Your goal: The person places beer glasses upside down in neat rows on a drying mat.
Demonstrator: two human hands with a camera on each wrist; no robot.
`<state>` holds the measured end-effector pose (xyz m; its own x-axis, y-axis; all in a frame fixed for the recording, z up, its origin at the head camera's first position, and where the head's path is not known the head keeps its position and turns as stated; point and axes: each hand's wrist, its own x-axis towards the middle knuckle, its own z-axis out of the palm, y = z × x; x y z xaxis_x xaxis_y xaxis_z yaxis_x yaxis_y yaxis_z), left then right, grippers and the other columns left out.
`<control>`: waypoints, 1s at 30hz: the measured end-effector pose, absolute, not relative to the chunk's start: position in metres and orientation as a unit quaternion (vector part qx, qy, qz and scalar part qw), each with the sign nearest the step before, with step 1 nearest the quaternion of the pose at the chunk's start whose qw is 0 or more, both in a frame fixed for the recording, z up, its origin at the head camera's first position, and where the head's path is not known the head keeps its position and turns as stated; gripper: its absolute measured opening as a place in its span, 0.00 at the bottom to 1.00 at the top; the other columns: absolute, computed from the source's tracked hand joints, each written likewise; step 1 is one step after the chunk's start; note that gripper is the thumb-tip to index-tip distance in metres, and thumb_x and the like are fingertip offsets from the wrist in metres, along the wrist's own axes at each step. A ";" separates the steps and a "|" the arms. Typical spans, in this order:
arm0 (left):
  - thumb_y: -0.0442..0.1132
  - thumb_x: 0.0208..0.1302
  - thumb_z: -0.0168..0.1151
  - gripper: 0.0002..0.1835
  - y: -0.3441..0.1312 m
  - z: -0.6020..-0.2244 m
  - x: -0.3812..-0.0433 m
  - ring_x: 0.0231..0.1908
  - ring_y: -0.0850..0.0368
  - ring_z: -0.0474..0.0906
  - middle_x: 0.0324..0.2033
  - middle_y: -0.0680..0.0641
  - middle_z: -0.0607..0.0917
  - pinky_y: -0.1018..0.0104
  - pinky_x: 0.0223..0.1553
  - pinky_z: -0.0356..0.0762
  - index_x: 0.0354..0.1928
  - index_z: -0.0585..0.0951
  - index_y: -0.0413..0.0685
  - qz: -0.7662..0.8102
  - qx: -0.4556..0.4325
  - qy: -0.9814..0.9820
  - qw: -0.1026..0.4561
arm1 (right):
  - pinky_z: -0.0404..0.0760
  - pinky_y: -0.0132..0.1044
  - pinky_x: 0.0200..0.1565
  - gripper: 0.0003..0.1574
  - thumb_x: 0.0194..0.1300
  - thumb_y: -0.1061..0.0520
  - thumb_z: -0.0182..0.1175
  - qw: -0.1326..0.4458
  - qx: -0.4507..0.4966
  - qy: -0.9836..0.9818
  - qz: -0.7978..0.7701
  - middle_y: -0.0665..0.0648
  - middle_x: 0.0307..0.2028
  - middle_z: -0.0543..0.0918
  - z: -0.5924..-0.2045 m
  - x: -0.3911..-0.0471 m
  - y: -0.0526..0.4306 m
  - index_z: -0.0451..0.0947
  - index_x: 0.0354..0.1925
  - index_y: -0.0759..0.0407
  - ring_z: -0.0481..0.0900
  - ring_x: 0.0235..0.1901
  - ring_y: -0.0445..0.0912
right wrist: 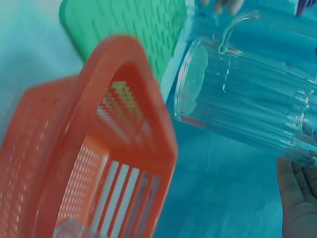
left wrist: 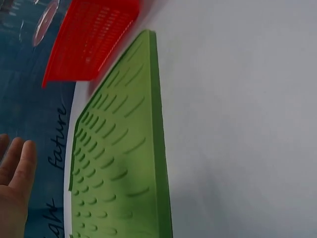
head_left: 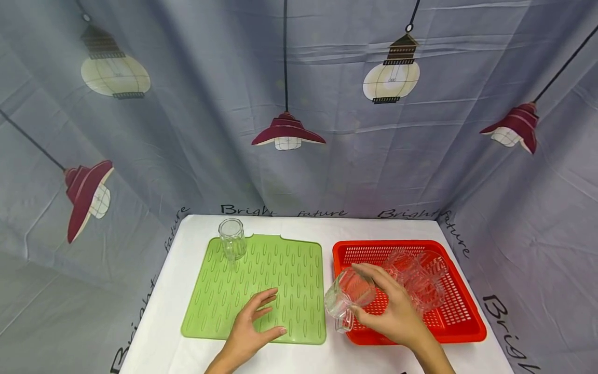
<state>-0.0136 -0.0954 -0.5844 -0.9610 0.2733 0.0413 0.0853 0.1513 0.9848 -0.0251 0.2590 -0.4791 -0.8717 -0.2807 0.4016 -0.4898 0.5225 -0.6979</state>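
My right hand (head_left: 392,309) grips a clear glass mug (head_left: 337,298) by its end, with fingers on one side and thumb on the other. The mug is tilted on its side over the left edge of the red basket (head_left: 460,332), its handle towards me. In the right wrist view, the same mug (right wrist: 247,94) lies sideways in the air beside the basket. My left hand (head_left: 247,330) hovers over the front of the green drying mat (head_left: 299,291), fingers spread apart and holding nothing. Another glass mug (head_left: 232,241) stands at the mat's far left corner.
Several clear glass mugs (head_left: 422,285) lie together in the right part of the red basket; their outlines overlap. Mat and basket sit side by side on a white-covered table (head_left: 159,332). A grey curtain (head_left: 327,176) printed with lamps hangs behind and around the table.
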 end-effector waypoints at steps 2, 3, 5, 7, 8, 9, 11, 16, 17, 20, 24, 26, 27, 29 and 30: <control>0.42 0.57 0.85 0.47 -0.090 -0.584 -0.014 0.73 0.61 0.75 0.73 0.52 0.77 0.51 0.74 0.80 0.77 0.72 0.64 0.644 0.135 0.749 0.076 | 0.78 0.21 0.68 0.56 0.48 0.65 0.84 0.112 0.236 -0.858 0.442 0.54 0.68 0.82 -0.478 -0.024 0.252 0.75 0.74 0.51 0.82 0.65 0.41; 0.42 0.57 0.85 0.47 -0.087 -0.583 -0.015 0.72 0.63 0.75 0.73 0.52 0.77 0.52 0.74 0.80 0.77 0.71 0.64 0.645 0.142 0.747 0.077 | 0.77 0.22 0.69 0.56 0.47 0.65 0.84 0.102 0.239 -0.856 0.447 0.52 0.68 0.82 -0.478 -0.023 0.248 0.75 0.74 0.50 0.82 0.65 0.41; 0.41 0.57 0.85 0.47 -0.081 -0.584 -0.015 0.72 0.64 0.75 0.73 0.52 0.76 0.52 0.74 0.80 0.78 0.71 0.63 0.645 0.159 0.743 0.078 | 0.79 0.24 0.69 0.57 0.47 0.65 0.84 0.087 0.248 -0.852 0.454 0.51 0.68 0.82 -0.476 -0.022 0.241 0.75 0.74 0.49 0.83 0.65 0.42; 0.42 0.57 0.85 0.48 -0.074 -0.585 -0.016 0.72 0.63 0.75 0.74 0.51 0.76 0.52 0.74 0.81 0.78 0.70 0.62 0.643 0.179 0.741 0.076 | 0.82 0.29 0.69 0.57 0.48 0.64 0.84 0.073 0.261 -0.846 0.460 0.51 0.68 0.82 -0.476 -0.022 0.234 0.74 0.75 0.48 0.83 0.64 0.45; 0.42 0.57 0.85 0.48 -0.072 -0.585 -0.016 0.73 0.62 0.75 0.74 0.50 0.76 0.52 0.73 0.81 0.78 0.70 0.60 0.641 0.191 0.740 0.073 | 0.84 0.32 0.68 0.57 0.48 0.63 0.84 0.066 0.267 -0.844 0.461 0.50 0.68 0.82 -0.475 -0.022 0.231 0.74 0.75 0.47 0.84 0.64 0.45; 0.42 0.57 0.85 0.48 -0.069 -0.586 -0.016 0.73 0.61 0.75 0.75 0.49 0.76 0.52 0.73 0.82 0.79 0.69 0.60 0.638 0.202 0.739 0.071 | 0.86 0.34 0.67 0.58 0.48 0.63 0.84 0.060 0.274 -0.841 0.462 0.50 0.67 0.82 -0.476 -0.021 0.227 0.73 0.75 0.46 0.84 0.63 0.46; 0.43 0.58 0.84 0.49 -0.064 -0.587 -0.016 0.73 0.57 0.75 0.75 0.48 0.75 0.50 0.72 0.82 0.79 0.69 0.58 0.632 0.223 0.739 0.068 | 0.89 0.40 0.64 0.57 0.49 0.62 0.85 0.051 0.289 -0.835 0.465 0.51 0.67 0.82 -0.476 -0.021 0.221 0.73 0.75 0.46 0.85 0.62 0.48; 0.45 0.57 0.85 0.49 -0.051 -0.588 -0.013 0.71 0.53 0.78 0.74 0.51 0.76 0.53 0.71 0.84 0.79 0.68 0.62 0.619 0.234 0.745 0.086 | 0.90 0.42 0.63 0.55 0.51 0.60 0.85 0.032 0.313 -0.827 0.465 0.52 0.68 0.81 -0.479 -0.019 0.209 0.74 0.75 0.50 0.84 0.63 0.47; 0.46 0.57 0.85 0.50 -0.049 -0.588 -0.013 0.70 0.54 0.78 0.74 0.53 0.77 0.55 0.71 0.84 0.79 0.68 0.63 0.615 0.231 0.748 0.094 | 0.90 0.41 0.63 0.55 0.51 0.60 0.85 0.032 0.314 -0.827 0.465 0.52 0.68 0.81 -0.479 -0.018 0.208 0.74 0.75 0.50 0.84 0.64 0.47; 0.49 0.57 0.85 0.50 -0.043 -0.586 -0.010 0.67 0.58 0.78 0.71 0.55 0.78 0.58 0.69 0.84 0.79 0.67 0.68 0.607 0.218 0.754 0.120 | 0.89 0.39 0.64 0.55 0.49 0.62 0.84 0.032 0.315 -0.826 0.467 0.52 0.69 0.81 -0.479 -0.017 0.207 0.75 0.74 0.52 0.83 0.66 0.45; 0.50 0.57 0.85 0.50 -0.041 -0.585 -0.008 0.65 0.61 0.79 0.69 0.56 0.81 0.58 0.66 0.83 0.79 0.67 0.69 0.598 0.208 0.764 0.124 | 0.90 0.40 0.63 0.56 0.48 0.63 0.84 0.028 0.318 -0.824 0.468 0.53 0.69 0.80 -0.479 -0.018 0.207 0.74 0.74 0.52 0.83 0.66 0.46; 0.50 0.56 0.85 0.50 -0.043 -0.584 -0.007 0.64 0.60 0.80 0.68 0.56 0.81 0.57 0.65 0.83 0.78 0.67 0.69 0.591 0.206 0.771 0.117 | 0.90 0.41 0.63 0.56 0.49 0.64 0.84 0.025 0.322 -0.823 0.468 0.54 0.69 0.80 -0.479 -0.019 0.206 0.74 0.75 0.52 0.83 0.66 0.47; 0.50 0.56 0.85 0.50 -0.044 -0.584 -0.007 0.64 0.61 0.80 0.68 0.56 0.81 0.57 0.66 0.82 0.78 0.68 0.70 0.590 0.203 0.772 0.118 | 0.90 0.41 0.63 0.56 0.49 0.63 0.84 0.025 0.325 -0.822 0.467 0.54 0.69 0.80 -0.480 -0.019 0.206 0.74 0.75 0.52 0.83 0.66 0.47; 0.51 0.56 0.85 0.49 -0.045 -0.584 -0.007 0.64 0.60 0.80 0.68 0.56 0.81 0.57 0.66 0.82 0.78 0.68 0.70 0.586 0.206 0.775 0.116 | 0.90 0.41 0.64 0.56 0.49 0.62 0.85 0.027 0.328 -0.822 0.464 0.55 0.69 0.81 -0.481 -0.020 0.206 0.74 0.75 0.51 0.82 0.67 0.46; 0.52 0.56 0.85 0.49 -0.046 -0.584 -0.007 0.64 0.60 0.80 0.68 0.56 0.81 0.57 0.67 0.82 0.78 0.67 0.70 0.585 0.208 0.775 0.117 | 0.89 0.40 0.64 0.56 0.49 0.62 0.85 0.029 0.330 -0.822 0.464 0.55 0.69 0.81 -0.481 -0.020 0.207 0.74 0.75 0.51 0.82 0.67 0.45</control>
